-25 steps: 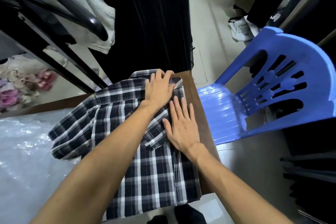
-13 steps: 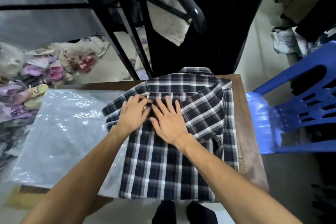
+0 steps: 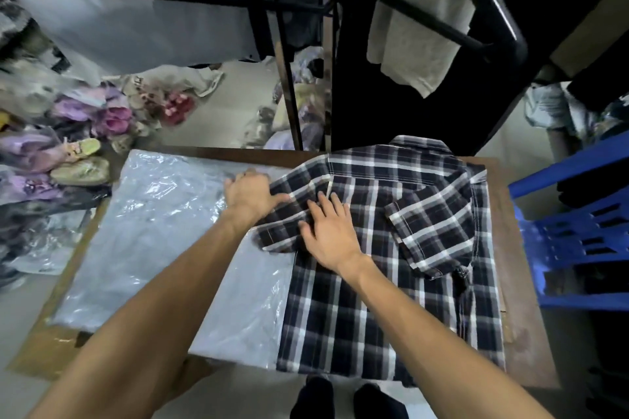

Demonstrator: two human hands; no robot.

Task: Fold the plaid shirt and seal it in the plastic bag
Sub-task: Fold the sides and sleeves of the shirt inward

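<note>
Now both hands sit further left than half a second ago: the left hand (image 3: 250, 196) has slid to the sleeve edge of the dark blue-and-white plaid shirt (image 3: 391, 248), fingers curled onto the cloth, while the right hand (image 3: 332, 231) presses flat, fingers straight, beside it. Shirt lies on the brown wooden table (image 3: 517, 282), partly overlapping the clear plastic bag (image 3: 153, 231)

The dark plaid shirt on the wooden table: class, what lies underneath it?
Under the dark plaid shirt the clear plastic bag slips beneath its left edge, and the brown wooden table shows to its right. How far the bag reaches underneath is hidden by the fabric.
</note>
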